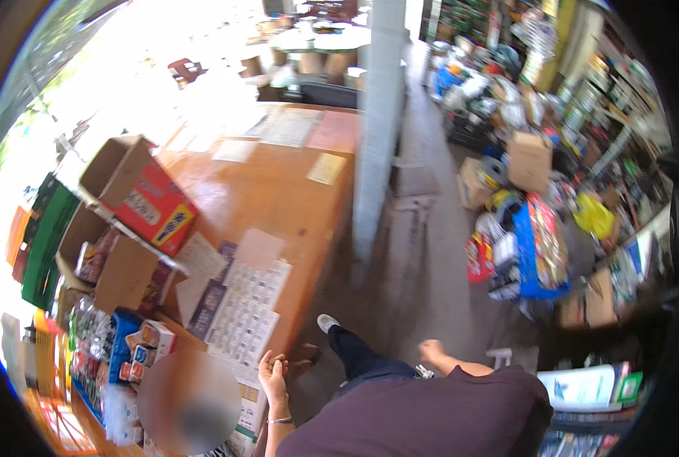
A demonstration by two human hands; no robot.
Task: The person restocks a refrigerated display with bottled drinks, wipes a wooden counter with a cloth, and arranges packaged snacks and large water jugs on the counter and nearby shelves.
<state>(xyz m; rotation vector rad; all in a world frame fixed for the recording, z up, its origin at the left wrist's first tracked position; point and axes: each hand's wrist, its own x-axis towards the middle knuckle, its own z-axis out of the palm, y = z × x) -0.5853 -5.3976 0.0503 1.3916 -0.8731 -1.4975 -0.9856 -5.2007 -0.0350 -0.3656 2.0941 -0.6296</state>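
My left hand (274, 371) is loosely curled with nothing visible in it, a bracelet at its wrist. It hangs by the front edge of the wooden table (311, 211), near printed sheets (242, 325) lying there; contact cannot be told. My right hand (432, 351) is low at my other side, fingers curled and blurred, and I cannot see whether anything is inside. A bunch of keys (424, 372) shows at my waist just beside it. One white shoe (327, 323) is stepping forward on the floor.
A red carton (165, 208) and an open cardboard box (125, 274) stand on the table's left, with small packs (145, 348) nearer. A grey metal post (376, 125) rises at the table's right edge. Piled goods and a blue crate (531, 251) line the right side.
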